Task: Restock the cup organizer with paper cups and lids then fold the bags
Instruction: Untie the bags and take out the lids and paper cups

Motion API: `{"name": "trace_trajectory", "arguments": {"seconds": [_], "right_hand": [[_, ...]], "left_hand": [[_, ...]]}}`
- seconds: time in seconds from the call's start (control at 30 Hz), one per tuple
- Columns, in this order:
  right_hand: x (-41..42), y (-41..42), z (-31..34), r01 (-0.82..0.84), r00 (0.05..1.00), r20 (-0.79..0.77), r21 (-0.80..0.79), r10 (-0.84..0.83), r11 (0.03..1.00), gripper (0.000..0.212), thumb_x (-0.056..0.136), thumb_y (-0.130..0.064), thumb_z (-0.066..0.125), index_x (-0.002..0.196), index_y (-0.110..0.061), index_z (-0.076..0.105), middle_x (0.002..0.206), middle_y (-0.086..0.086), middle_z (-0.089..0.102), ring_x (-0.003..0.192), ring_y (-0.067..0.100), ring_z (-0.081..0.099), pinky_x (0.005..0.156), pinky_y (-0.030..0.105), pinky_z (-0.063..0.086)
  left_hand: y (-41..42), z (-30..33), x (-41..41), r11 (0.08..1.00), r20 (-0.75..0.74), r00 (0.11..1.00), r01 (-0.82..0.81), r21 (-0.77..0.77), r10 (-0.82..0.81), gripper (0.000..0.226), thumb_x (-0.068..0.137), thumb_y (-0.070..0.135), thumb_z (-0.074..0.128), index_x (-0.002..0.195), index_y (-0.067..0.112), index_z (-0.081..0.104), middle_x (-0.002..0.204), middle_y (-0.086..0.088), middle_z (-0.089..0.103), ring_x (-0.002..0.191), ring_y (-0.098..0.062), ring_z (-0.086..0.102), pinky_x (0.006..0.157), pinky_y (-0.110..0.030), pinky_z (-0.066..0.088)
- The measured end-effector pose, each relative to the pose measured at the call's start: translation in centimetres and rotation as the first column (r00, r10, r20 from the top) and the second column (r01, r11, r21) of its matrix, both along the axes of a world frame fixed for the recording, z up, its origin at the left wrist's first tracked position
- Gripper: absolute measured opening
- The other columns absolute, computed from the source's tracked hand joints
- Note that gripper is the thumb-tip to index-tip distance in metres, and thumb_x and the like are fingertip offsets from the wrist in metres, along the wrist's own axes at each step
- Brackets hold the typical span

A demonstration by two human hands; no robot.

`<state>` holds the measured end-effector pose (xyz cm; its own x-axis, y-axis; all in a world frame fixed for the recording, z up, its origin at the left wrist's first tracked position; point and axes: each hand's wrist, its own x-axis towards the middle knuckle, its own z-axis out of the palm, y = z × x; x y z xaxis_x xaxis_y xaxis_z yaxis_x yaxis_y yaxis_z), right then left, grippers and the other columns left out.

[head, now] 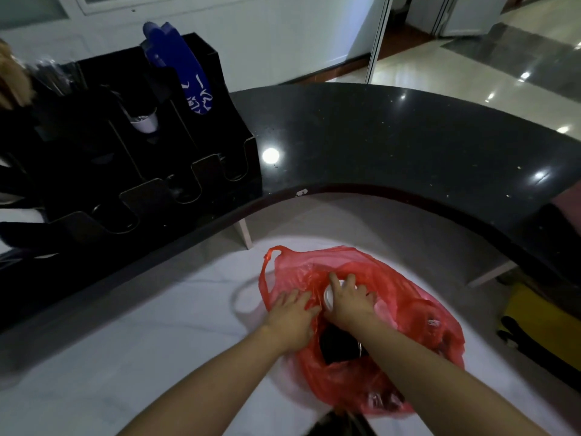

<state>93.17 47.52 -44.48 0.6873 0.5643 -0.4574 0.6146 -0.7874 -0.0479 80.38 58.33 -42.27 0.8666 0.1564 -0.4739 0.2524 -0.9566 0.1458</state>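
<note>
A curved dark stone counter (377,136) arcs above a pale tiled floor (125,325). On that floor, the right hand (347,302) curls its fingers over a white round lid (330,297) inside the crumpled red plastic bag (408,325), while the left hand (290,314) presses spread fingers on the bag's edge (dark contents show below). Well apart, the black compartmented cup organizer (141,158) stands on the counter, holding a blue bag (185,67).

The bag (361,325) lies on the lower surface (157,341), in front of the counter (377,136). On the counter's left end stands the organizer (141,152), one cup (144,122) in it. Both hands are at the bag, left hand (290,313) beside right hand (349,300).
</note>
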Motion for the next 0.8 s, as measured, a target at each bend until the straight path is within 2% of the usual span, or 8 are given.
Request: {"name": "trace_trajectory", "arguments": {"seconds": [0.17, 0.27, 0.43, 0.63, 0.7, 0.8], "right_hand": [[0.0, -0.7, 3.5, -0.030, 0.999, -0.023, 0.021, 0.030, 0.999, 0.096, 0.076, -0.053, 0.071, 0.151, -0.039, 0.013, 0.142, 0.010, 0.028, 0.121, 0.040, 0.043, 0.093, 0.049, 0.042], [0.4, -1.7, 5.9, -0.045, 0.996, -0.070, 0.095, 0.052, 0.994, 0.091, 0.078, -0.050, 0.072, 0.151, -0.035, 0.019, 0.140, 0.011, 0.029, 0.119, 0.041, 0.040, 0.087, 0.045, 0.048], [-0.3, -2.9, 8.5, -0.101, 0.993, -0.043, 0.201, 0.112, 0.974, 0.087, 0.080, -0.050, 0.069, 0.151, -0.032, 0.022, 0.138, 0.011, 0.029, 0.113, 0.041, 0.043, 0.088, 0.043, 0.045], [-3.0, -1.7, 10.4, -0.230, 0.971, -0.010, 0.242, 0.239, 0.943, 0.086, 0.080, -0.048, 0.069, 0.151, -0.029, 0.025, 0.138, 0.013, 0.032, 0.114, 0.043, 0.045, 0.096, 0.043, 0.041], [-4.9, -0.5, 10.9, -0.286, 0.957, 0.016, 0.240, 0.291, 0.928, 0.086, 0.080, -0.049, 0.069, 0.151, -0.028, 0.026, 0.138, 0.014, 0.034, 0.115, 0.043, 0.045, 0.101, 0.044, 0.040], [-8.9, 1.7, 11.6, -0.330, 0.941, 0.027, 0.276, 0.336, 0.903, 0.090, 0.078, -0.052, 0.069, 0.152, -0.029, 0.024, 0.141, 0.013, 0.032, 0.119, 0.042, 0.042, 0.102, 0.045, 0.041]], "left_hand": [[0.5, 0.2, 0.1, 1.000, -0.017, 1.000, 0.004, 0.002, -0.004, 0.058, 0.096, 0.040, 0.051, 0.153, 0.032, 0.038, 0.166, -0.008, 0.017, 0.152, -0.035, 0.013, 0.123, -0.053, 0.012], [0.7, 1.2, 0.2, 1.000, 0.068, 0.998, -0.002, -0.010, 0.003, 0.056, 0.092, 0.038, 0.053, 0.147, 0.029, 0.046, 0.160, -0.008, 0.028, 0.147, -0.033, 0.025, 0.121, -0.049, 0.021], [0.2, 3.0, -1.8, 1.000, 0.300, 0.954, -0.006, 0.000, 0.006, 0.044, 0.088, 0.034, 0.045, 0.127, 0.024, 0.063, 0.128, 0.000, 0.058, 0.121, -0.025, 0.050, 0.105, -0.037, 0.039], [0.3, 4.0, -6.6, 0.995, 0.457, 0.886, -0.095, 0.018, 0.077, 0.032, 0.081, 0.034, 0.043, 0.096, 0.021, 0.067, 0.098, 0.002, 0.065, 0.096, -0.024, 0.061, 0.082, -0.037, 0.054], [0.9, 4.4, -9.5, 0.990, 0.445, 0.886, -0.144, -0.013, 0.134, 0.040, 0.084, 0.036, 0.036, 0.096, 0.018, 0.069, 0.098, 0.000, 0.066, 0.097, -0.026, 0.061, 0.084, -0.038, 0.054], [2.9, 4.9, -14.6, 0.966, 0.416, 0.876, -0.257, -0.024, 0.243, 0.049, 0.084, 0.032, 0.032, 0.107, 0.015, 0.072, 0.112, -0.003, 0.067, 0.109, -0.027, 0.059, 0.094, -0.036, 0.049]]}}
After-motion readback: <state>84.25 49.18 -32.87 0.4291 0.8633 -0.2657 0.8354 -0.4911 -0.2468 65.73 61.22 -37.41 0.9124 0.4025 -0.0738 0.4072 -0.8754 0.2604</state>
